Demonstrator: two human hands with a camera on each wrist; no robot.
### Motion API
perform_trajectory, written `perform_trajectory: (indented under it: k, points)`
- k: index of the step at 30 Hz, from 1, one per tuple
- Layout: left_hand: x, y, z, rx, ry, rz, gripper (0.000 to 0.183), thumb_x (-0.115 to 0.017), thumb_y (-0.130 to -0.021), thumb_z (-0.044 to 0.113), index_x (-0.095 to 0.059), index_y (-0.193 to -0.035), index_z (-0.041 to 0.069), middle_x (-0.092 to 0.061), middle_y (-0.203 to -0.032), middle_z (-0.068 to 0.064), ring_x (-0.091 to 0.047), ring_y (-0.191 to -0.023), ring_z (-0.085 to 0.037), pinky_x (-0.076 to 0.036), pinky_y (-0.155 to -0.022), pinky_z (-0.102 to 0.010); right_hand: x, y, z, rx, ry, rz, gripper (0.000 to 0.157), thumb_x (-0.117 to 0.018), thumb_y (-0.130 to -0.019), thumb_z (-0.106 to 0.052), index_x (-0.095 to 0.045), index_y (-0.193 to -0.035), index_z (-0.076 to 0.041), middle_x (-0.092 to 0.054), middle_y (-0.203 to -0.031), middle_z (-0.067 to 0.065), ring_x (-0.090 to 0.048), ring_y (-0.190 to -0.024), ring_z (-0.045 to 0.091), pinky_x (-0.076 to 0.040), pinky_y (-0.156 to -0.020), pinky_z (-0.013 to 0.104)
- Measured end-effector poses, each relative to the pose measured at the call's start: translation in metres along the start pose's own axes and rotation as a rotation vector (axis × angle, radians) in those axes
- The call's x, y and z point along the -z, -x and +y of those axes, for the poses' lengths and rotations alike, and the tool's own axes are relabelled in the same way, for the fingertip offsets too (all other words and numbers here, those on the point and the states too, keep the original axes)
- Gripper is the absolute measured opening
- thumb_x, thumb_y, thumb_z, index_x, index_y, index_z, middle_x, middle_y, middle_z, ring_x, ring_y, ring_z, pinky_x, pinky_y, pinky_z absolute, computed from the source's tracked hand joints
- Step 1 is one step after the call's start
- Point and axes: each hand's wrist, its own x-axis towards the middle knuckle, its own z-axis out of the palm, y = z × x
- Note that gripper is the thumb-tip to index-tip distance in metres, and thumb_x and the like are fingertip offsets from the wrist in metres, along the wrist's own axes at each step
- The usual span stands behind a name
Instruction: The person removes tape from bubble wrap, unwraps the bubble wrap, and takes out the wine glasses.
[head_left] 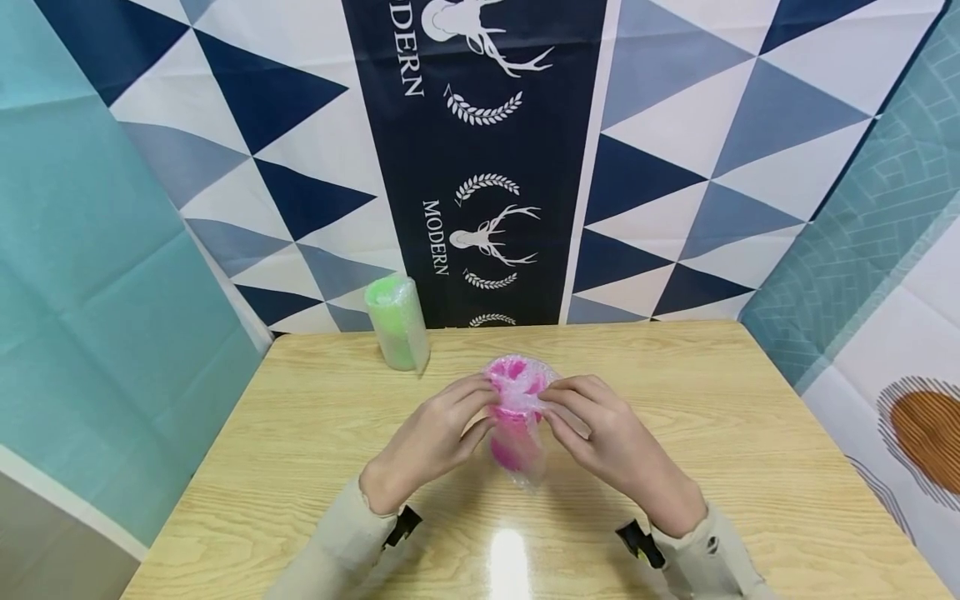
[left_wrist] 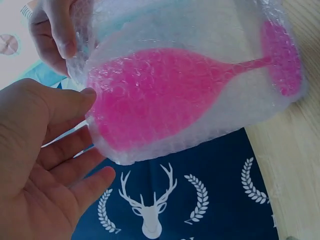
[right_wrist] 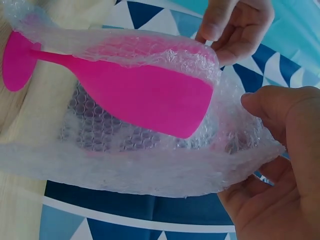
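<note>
My left hand [head_left: 453, 421] and right hand [head_left: 596, 421] pinch the bubble wrap [right_wrist: 125, 172] round this pink glass [right_wrist: 145, 95], probably so it spreads evenly lol; green bundle [head_left: 397, 323] sits far left.

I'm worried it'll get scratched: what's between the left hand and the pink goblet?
In the left wrist view, clear bubble wrap lies between the left hand and the pink goblet.

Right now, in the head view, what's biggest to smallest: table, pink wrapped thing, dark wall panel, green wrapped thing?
Table
Dark wall panel
Pink wrapped thing and green wrapped thing: too alike to rank, pink partly covered.
</note>
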Motion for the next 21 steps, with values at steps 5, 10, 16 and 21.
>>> perform_trajectory:
  k: [5, 10, 16, 21]
  points:
    - [-0.0007, -0.0021, 0.0048, -0.04, -0.022, 0.026, 0.03, -0.082, -0.088, 0.011, -0.072, -0.115, 0.003, -0.072, -0.12, -0.01, -0.064, -0.125, -0.029, -0.046, -0.116, -0.032, -0.0013, 0.0007, -0.0032, -0.033, 0.009, -0.008, 0.028, -0.08, -0.081, -0.001, -0.076, -0.109, -0.003, -0.073, -0.107, 0.007, -0.066, -0.1, 0.021, -0.061, -0.082, 0.034]
    - [-0.0021, -0.0039, 0.0085, -0.086, -0.046, 0.064, 0.027, -0.082, -0.087, 0.009, -0.074, -0.112, 0.006, -0.072, -0.115, -0.005, -0.066, -0.116, -0.023, -0.049, -0.112, -0.029, -0.0019, 0.002, -0.0045, -0.085, 0.001, -0.049, 0.02, -0.077, -0.089, -0.008, -0.077, -0.108, -0.004, -0.073, -0.107, 0.006, -0.065, -0.102, 0.02, -0.059, -0.086, 0.027]
    - [-0.0034, -0.004, 0.0097, -0.055, -0.066, 0.064, 0.021, -0.08, -0.088, 0.006, -0.075, -0.109, 0.008, -0.073, -0.109, -0.002, -0.067, -0.106, -0.018, -0.054, -0.102, -0.025, -0.0027, 0.0016, -0.0042, -0.088, 0.001, -0.058, 0.018, -0.075, -0.092, -0.011, -0.076, -0.108, -0.004, -0.072, -0.107, 0.006, -0.065, -0.103, 0.021, -0.058, -0.089, 0.027]
    - [-0.0032, -0.0044, 0.0088, -0.014, -0.052, 0.032, 0.013, -0.078, -0.09, 0.006, -0.073, -0.103, 0.009, -0.072, -0.106, -0.001, -0.065, -0.103, -0.016, -0.054, -0.099, -0.022, -0.0036, 0.0006, -0.0041, -0.085, -0.016, -0.052, 0.019, -0.075, -0.091, -0.008, -0.076, -0.109, -0.003, -0.072, -0.107, 0.006, -0.065, -0.102, 0.021, -0.056, -0.088, 0.023]
